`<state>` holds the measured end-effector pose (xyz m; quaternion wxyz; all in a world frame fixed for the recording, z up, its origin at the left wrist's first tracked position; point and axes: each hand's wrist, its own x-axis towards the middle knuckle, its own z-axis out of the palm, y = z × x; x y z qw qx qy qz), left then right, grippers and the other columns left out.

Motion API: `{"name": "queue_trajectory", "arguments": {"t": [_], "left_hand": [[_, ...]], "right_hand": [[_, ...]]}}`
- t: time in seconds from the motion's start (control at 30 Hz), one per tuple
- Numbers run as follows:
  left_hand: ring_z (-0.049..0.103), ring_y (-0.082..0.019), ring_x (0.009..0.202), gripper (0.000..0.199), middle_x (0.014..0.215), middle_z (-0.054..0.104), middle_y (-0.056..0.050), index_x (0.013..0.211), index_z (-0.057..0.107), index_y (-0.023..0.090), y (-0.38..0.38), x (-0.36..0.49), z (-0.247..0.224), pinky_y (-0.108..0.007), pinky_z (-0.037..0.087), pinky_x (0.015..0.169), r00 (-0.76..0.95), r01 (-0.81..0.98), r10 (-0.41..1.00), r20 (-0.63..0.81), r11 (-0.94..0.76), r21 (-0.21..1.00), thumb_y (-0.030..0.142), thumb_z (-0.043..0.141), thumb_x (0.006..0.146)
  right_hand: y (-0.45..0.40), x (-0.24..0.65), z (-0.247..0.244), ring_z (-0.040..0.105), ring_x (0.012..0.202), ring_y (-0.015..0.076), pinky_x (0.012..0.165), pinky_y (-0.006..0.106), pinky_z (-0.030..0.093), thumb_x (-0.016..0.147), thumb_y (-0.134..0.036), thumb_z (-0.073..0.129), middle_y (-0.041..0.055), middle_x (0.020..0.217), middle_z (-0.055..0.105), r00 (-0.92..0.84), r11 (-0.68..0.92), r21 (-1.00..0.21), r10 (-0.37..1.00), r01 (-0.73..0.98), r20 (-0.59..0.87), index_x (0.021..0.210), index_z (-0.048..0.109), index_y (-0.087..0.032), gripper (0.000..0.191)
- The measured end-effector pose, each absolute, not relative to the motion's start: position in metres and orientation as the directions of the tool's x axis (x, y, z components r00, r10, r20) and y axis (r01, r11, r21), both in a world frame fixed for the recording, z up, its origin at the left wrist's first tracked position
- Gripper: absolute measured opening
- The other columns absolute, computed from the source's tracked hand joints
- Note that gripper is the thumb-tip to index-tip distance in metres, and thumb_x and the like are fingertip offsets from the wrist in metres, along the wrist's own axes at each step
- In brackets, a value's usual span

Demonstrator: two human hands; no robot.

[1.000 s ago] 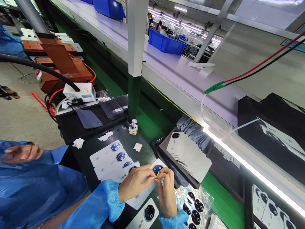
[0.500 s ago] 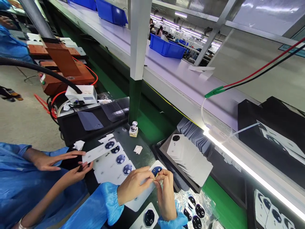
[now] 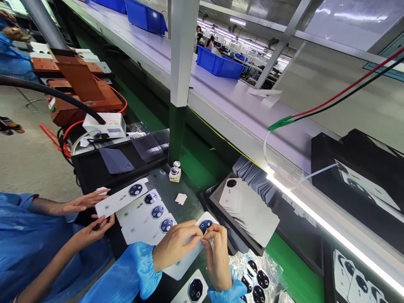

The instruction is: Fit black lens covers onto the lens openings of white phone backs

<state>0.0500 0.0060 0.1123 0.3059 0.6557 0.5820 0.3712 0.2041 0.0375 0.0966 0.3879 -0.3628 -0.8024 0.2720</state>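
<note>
My left hand (image 3: 176, 246) and my right hand (image 3: 217, 252) meet with fingers pinched over a white phone back cover (image 3: 178, 271). Their fingertips are just below its round dark camera plate (image 3: 205, 225). A tiny yellowish bit shows between the fingertips, too small to name. Another white back cover (image 3: 184, 290) with a black camera plate lies nearer to me. To the left, a row of white back covers (image 3: 139, 231) lies overlapped. Loose black camera plates (image 3: 262, 278) sit on clear plastic wrap by my right wrist.
A co-worker's hands (image 3: 94, 229) hold another back cover at the left. Stacked white covers (image 3: 252, 210) fill a dark tray on the right. A small jar (image 3: 174, 171) stands near the green post (image 3: 177, 134). A bright lamp tube (image 3: 334, 235) crosses the right side.
The co-worker's hands have shifted left and lowered the cover they hold, turning its face more to view. My own hands stay pinched at the same spot. The whole view has shifted slightly.
</note>
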Motion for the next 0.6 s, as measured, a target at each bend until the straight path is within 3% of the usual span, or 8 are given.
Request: {"name": "queue_trajectory", "arguments": {"t": [0.3,0.6], "left_hand": [[0.06,-0.014,0.071,0.024,0.076,0.061,0.0,0.075,0.062,0.021,0.007,0.048,0.115,-0.023,0.045,0.066,0.029,0.485,0.997,0.066,-0.071,0.871,0.017,0.039,0.083],[0.06,-0.015,0.076,0.021,0.077,0.064,-0.001,0.073,0.063,0.019,0.005,0.042,0.106,-0.024,0.047,0.073,-0.098,0.357,0.994,-0.044,0.076,0.931,0.024,0.045,0.084]], "right_hand": [[0.038,0.201,0.095,0.05,0.089,0.0184,0.078,0.034,0.047,0.097,-0.019,0.035,0.0046,0.095,0.045,-0.457,0.579,-0.729,0.794,0.366,0.401,0.084,0.044,-0.023,0.016],[0.043,0.204,0.087,0.05,0.09,0.0181,0.076,0.03,0.044,0.098,-0.025,0.037,0.0044,0.096,0.045,-0.402,0.639,-0.687,0.763,0.346,0.507,0.086,0.045,-0.023,0.014]]}}
